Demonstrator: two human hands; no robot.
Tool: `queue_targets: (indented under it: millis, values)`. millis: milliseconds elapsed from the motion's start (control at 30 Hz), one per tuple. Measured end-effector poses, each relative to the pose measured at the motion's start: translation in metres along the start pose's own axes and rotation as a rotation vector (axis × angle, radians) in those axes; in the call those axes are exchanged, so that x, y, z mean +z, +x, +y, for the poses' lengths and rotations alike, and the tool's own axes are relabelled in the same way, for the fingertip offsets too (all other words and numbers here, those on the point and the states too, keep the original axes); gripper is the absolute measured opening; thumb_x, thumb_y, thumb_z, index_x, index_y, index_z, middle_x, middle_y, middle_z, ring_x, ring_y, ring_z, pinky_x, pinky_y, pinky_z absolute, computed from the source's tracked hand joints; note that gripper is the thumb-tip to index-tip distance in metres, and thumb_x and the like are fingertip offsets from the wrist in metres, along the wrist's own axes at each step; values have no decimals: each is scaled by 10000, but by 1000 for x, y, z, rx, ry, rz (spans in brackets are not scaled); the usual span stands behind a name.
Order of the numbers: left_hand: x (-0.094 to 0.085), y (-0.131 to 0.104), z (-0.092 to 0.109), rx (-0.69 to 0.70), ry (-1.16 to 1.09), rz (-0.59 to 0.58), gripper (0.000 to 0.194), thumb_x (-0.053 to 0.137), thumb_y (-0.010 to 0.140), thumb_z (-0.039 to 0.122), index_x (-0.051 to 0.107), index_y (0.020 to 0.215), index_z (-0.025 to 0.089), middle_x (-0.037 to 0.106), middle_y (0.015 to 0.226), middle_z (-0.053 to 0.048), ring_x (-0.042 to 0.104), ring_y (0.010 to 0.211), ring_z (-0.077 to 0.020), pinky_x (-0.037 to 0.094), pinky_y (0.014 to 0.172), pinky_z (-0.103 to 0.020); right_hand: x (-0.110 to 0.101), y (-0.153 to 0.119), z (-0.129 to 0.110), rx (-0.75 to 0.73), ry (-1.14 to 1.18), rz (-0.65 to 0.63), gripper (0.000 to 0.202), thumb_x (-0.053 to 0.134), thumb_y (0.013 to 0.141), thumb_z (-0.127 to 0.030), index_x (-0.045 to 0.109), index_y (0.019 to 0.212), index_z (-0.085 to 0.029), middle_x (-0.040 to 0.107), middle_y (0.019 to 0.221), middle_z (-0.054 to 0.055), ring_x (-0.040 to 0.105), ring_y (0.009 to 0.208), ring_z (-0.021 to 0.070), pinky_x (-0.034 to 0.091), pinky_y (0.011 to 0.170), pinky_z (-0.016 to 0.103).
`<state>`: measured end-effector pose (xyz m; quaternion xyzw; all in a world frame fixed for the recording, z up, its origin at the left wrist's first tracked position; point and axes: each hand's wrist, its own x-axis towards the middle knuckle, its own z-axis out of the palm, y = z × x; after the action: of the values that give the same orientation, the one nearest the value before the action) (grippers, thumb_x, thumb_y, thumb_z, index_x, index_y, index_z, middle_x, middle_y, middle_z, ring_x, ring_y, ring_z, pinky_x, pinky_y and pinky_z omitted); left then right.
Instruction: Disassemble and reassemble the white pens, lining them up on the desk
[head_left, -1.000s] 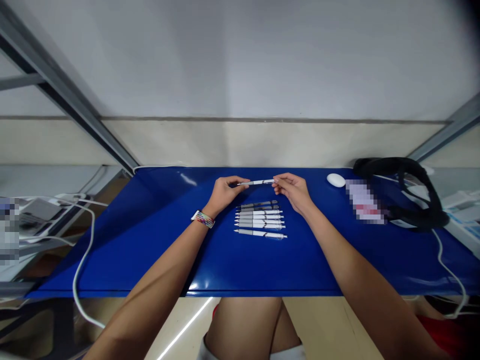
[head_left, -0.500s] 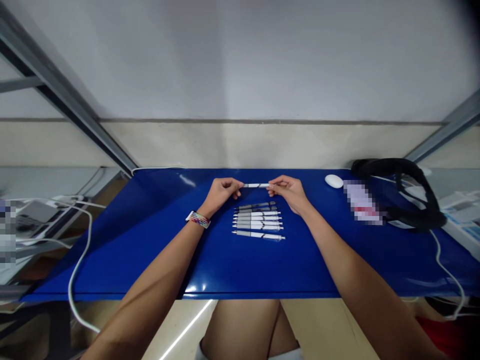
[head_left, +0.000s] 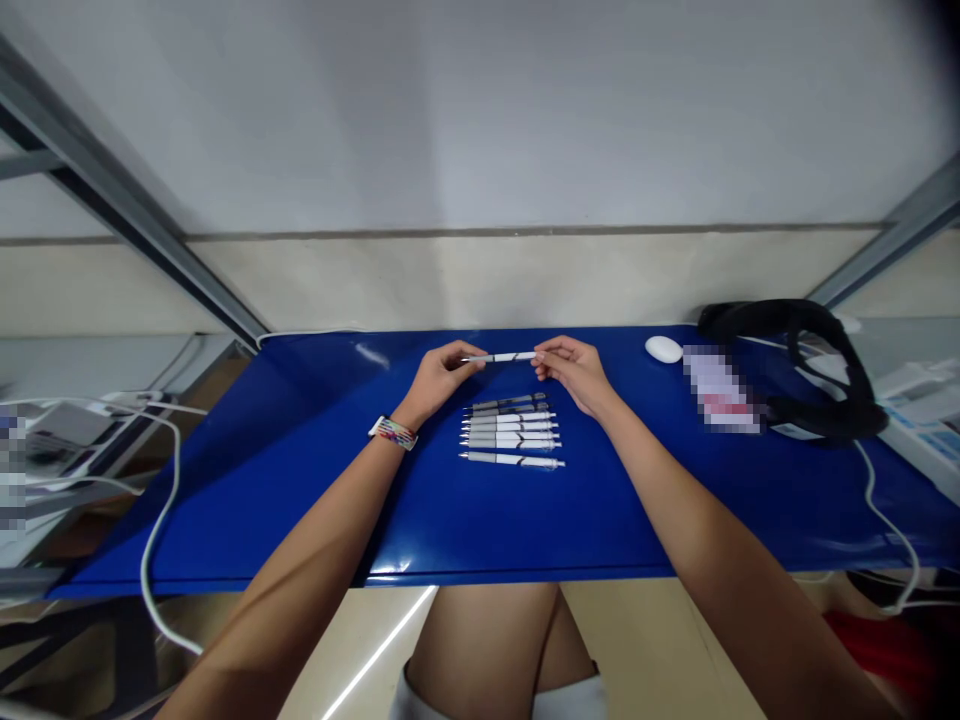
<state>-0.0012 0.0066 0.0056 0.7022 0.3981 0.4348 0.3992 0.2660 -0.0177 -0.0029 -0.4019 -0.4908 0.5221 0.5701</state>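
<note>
A white pen with a grey grip [head_left: 514, 357] is held level above the back of the blue table. My left hand [head_left: 442, 377] has its thumb and fingers around the grey tip end, and the tip shows between them. My right hand [head_left: 577, 372] pinches the other end, hiding it. Nearer to me lie several pens in a row, all pointing left: dark ones [head_left: 510, 404] at the back, white-and-grey ones [head_left: 514, 428] in the middle, and one white-and-grey pen [head_left: 514, 460] slightly apart at the front.
On the right of the blue table [head_left: 360, 545] are a white mouse [head_left: 664, 349], a blurred-out packet [head_left: 721, 390] and a black strap-like headset [head_left: 862, 385]. White cables [head_left: 161, 500] hang at the left. Metal posts [head_left: 217, 285] and a wall border the table.
The left fingers have loosened and shifted along the pen, so its grey grip and tip now show. The right hand keeps its end. The whole view has shifted slightly.
</note>
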Motion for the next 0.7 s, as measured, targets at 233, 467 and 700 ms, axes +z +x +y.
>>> queue_targets:
  millis: [233, 467, 700]
  values:
    - [-1, 0, 2, -5, -16, 15, 461, 782, 909, 565, 789, 1203, 210, 783, 870, -38, 695, 800, -192, 523, 823, -328, -1, 2, 1, 6, 9, -5, 356, 956, 727, -449, 771, 914, -208, 767, 811, 37, 677, 688, 159, 550, 670, 317]
    - [-1, 1, -1, -61, 53, 40, 528, 578, 1016, 634, 800, 840, 189, 698, 676, -42, 632, 673, -180, 490, 755, -329, -1, 4, 4, 18, 2, 16, 396, 959, 702, -487, 760, 905, -211, 760, 803, 35, 664, 688, 157, 539, 655, 310]
    - [-3, 3, -5, -9, 20, 94, 400, 698, 966, 569, 767, 868, 188, 734, 802, -40, 658, 768, -177, 499, 774, -308, -2, 5, 5, 19, 32, 41, 396, 972, 685, -470, 784, 923, -216, 763, 814, 38, 677, 709, 166, 562, 694, 330]
